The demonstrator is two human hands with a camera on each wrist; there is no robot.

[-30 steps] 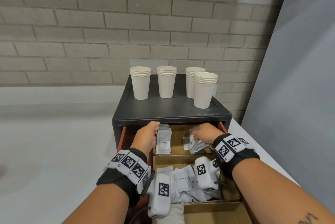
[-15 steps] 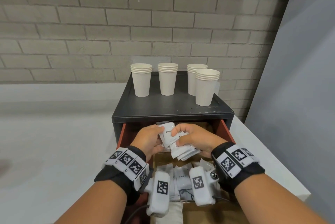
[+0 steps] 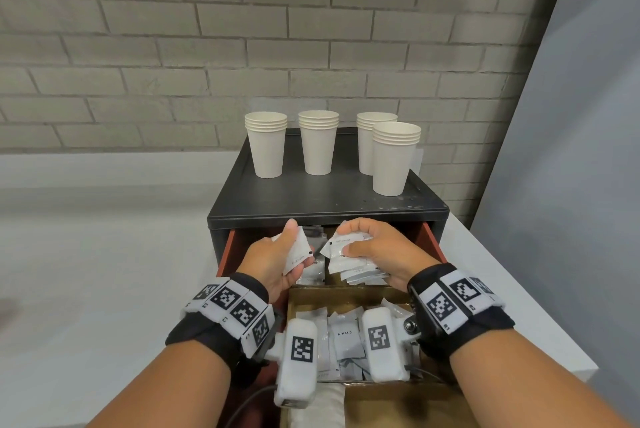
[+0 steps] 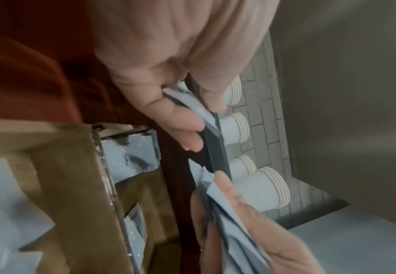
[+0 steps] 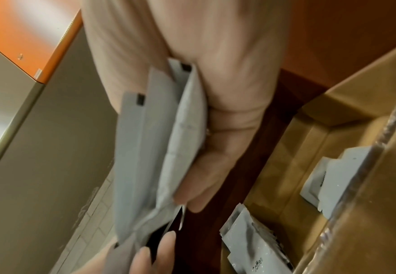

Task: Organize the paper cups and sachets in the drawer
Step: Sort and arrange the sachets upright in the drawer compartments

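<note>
plainly, drawer sachets point(image 4: 131, 157) read "coffee", another point(image 3: 346, 336) "cream".

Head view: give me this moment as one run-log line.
left hand: holds sachet | right hand: holds sachet bundle | both over open drawer | cup stacks: on cabinet top
</note>
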